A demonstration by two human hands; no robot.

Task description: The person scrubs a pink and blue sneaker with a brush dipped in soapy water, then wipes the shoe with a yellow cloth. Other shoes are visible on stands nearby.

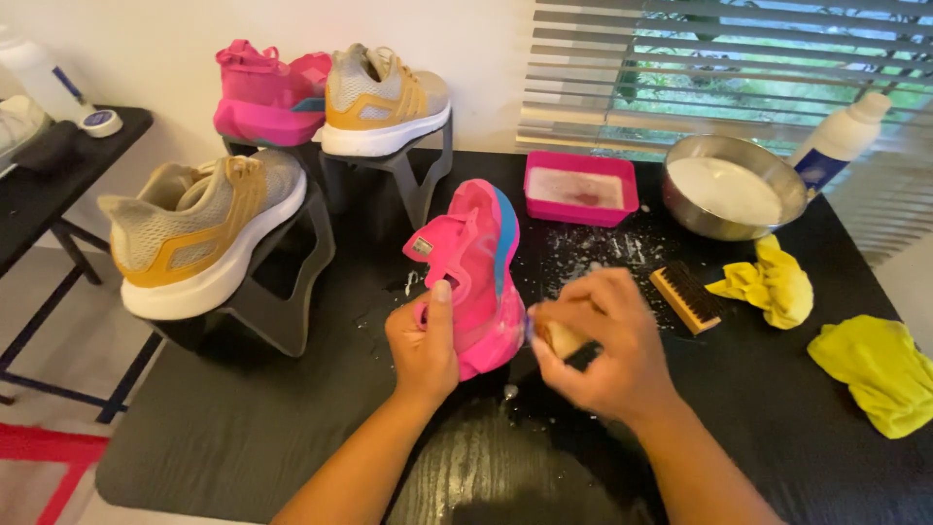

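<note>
The left hand (425,342) is closing around the heel end of a pink shoe (476,277), thumb pointing up along the back, and it is keeping the shoe tipped on its side near the middle of the black surface (292,428). The shoe's long axis is running from abt 6 o'clock (heel, at the hand) to abt 12 o'clock (toe, away from the person), w/ the blue stripe facing right. The right hand (601,345) is gripping a small wooden brush (564,340), fingers curled tight on it, and the brush is touching the shoe's lower right edge. So the shoe is lying at abt 9 o'clock from the right hand, just beside it; both hands are on it, the left one holding, the right one at the sole side.

Foam and wet spots are showing on the surface around the shoe. At 1 o'clock from the shoe a pink tray (580,187) w/ soapy water is standing, and further right a metal bowl (731,185) and a white bottle (841,136). A second brush (685,297) is lying at 3 o'clock, apart from the right hand, next to two yellow cloths (773,282) (880,374). At 10–11 o'clock grey stands (282,292) are carrying a grey-and-yellow shoe (199,233), another one like it (384,102) and a second pink shoe (267,92).
</note>
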